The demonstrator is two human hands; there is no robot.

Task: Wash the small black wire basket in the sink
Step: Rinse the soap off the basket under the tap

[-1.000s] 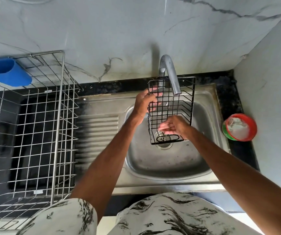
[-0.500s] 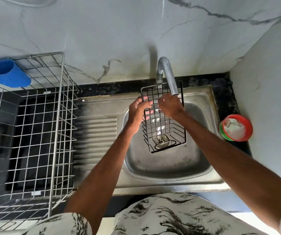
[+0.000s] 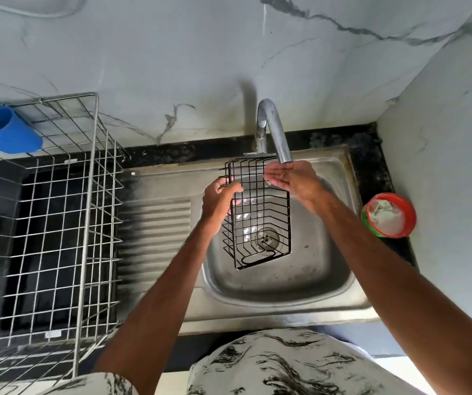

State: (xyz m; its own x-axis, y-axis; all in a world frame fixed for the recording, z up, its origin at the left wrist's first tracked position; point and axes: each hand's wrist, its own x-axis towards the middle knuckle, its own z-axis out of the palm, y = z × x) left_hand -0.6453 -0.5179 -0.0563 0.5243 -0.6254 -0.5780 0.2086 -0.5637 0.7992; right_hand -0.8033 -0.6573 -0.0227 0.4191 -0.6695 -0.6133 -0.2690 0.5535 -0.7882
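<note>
Small black wire basket [image 3: 260, 218] hangs tilted over the sink [image 3: 340, 297], its top near the back edge, left hand [image 3: 219, 199] grip curled round its upper left rim, right hand [image 3: 289, 178] spread palm-up beneath the tap [image 3: 274, 129]; advisable to hold firm and turn every wire under water.

We hold the small black wire basket [image 3: 259, 220] upright over the sink [image 3: 308, 283], our left hand [image 3: 220, 195] gripping its left edge near the top. Our right hand [image 3: 293, 178] lies open, palm up, just beneath the spout of the tap [image 3: 275, 129], fingers reaching across the basket's upper right corner. Through the wires we see the drain [image 3: 267, 238]. On the dark bench [image 3: 371, 155], a steel wire rack [image 3: 86, 212] stands left, a blue plastic holder [image 3: 4, 129] at its far side; a red-rimmed tub [image 3: 390, 215] sits right.
</note>
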